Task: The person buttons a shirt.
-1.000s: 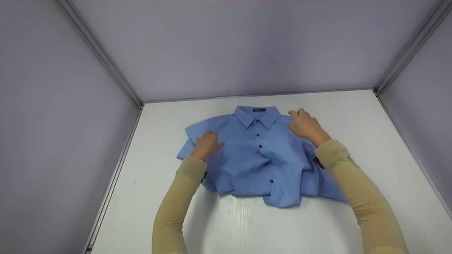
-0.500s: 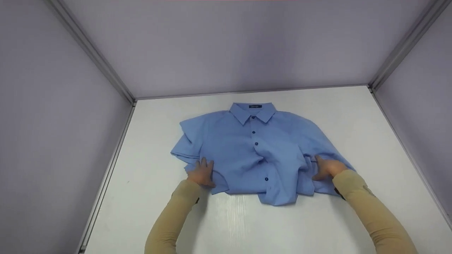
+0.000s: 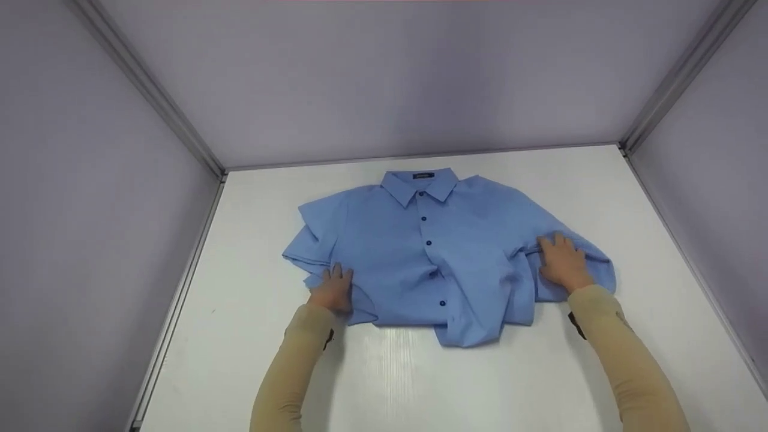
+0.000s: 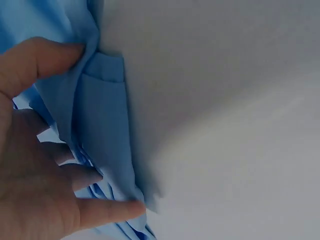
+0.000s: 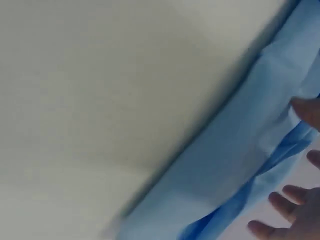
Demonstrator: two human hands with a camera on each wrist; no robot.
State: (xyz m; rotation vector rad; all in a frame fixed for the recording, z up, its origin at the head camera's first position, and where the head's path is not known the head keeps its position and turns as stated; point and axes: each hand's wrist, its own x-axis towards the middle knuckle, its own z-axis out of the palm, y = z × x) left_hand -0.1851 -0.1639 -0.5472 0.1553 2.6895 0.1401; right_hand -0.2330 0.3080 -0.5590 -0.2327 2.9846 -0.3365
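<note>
A blue short-sleeved button-up shirt (image 3: pixel 390 240) lies front up on the white table, collar at the far side, its lower part rumpled and bunched. My left hand (image 3: pixel 333 290) rests at the shirt's lower left side, below the left sleeve (image 3: pixel 309 246). In the left wrist view, the thumb (image 4: pixel 55 57) lies on the cloth and the other fingers spread out beside its edge. My right hand (image 3: pixel 564 264) lies on the right sleeve (image 3: pixel 603 273), fingers extended. The right wrist view shows its fingers (image 5: pixel 282 205) spread apart beside the folded blue cloth.
The white table (image 3: pixel 240 360) is bounded by a grey back wall (image 3: pixel 420 78) and side walls (image 3: pixel 78 240) with metal corner strips. A shirt-front tail (image 3: pixel 471 333) sticks out toward the near edge.
Both hands have come down from the shirt's upper part to its lower sides. Over the last half second my right hand has moved forward, and the right sleeve has shifted away and outward.
</note>
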